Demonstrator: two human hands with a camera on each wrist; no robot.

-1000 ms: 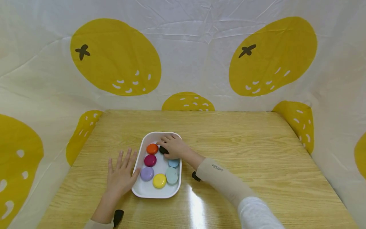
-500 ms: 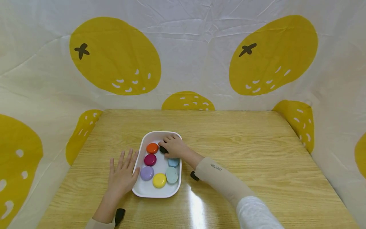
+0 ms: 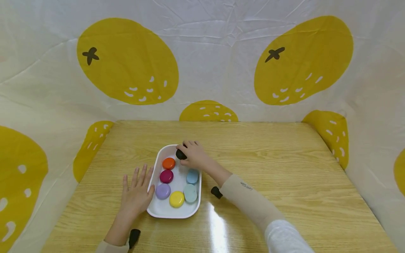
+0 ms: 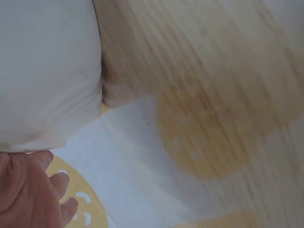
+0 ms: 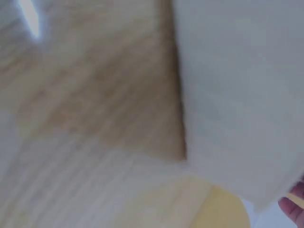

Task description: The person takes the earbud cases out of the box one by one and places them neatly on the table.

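Black disc (image 3: 180, 154), 1: my right hand (image 3: 197, 156) pinched it, seemingly lifted, at the white tray (image 3: 164, 211)'s far end | Coloured discs (image 3: 177, 199), 6: lay inside, unlifted | My left hand (image 3: 135, 199): spread, at its left rim

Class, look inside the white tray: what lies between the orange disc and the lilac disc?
The magenta disc lies between them, as the head view shows.

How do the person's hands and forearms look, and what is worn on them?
The left hand and right hand are bare. Behind the right hand comes a beige cuff with small dark print, too blurred to read, then a pale grey sleeve. Another beige cuff is partly in view behind the left hand. A small black piece shows beside each cuff.
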